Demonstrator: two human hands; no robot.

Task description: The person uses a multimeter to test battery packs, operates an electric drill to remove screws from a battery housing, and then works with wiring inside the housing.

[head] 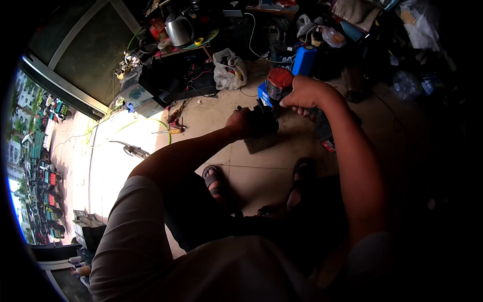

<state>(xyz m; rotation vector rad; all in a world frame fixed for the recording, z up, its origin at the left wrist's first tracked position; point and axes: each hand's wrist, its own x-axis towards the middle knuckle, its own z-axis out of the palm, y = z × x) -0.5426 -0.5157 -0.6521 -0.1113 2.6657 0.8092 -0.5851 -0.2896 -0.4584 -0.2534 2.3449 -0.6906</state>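
Note:
My right hand (305, 94) is closed around a red and black power tool (279, 83), which looks like a cordless one and points down at a dark block-shaped object. That dark object (264, 120) is gripped at its left side by my left hand (239, 122). Under it, a grey box-like block (260, 144) rests on the tiled floor. A blue and white box (264, 94) stands just behind the tool, and a taller blue pack (304, 60) is upright beyond my right hand. Deep shadow hides the tool's tip and the details of the dark object.
Pliers (177, 115) and a screwdriver with a yellow handle (175, 131) lie on the floor to the left, near a yellow-green hose (151, 120). A steel kettle (179, 30) stands on a low table. A white plastic bag (229, 70) sits beside it. My sandalled feet flank the work.

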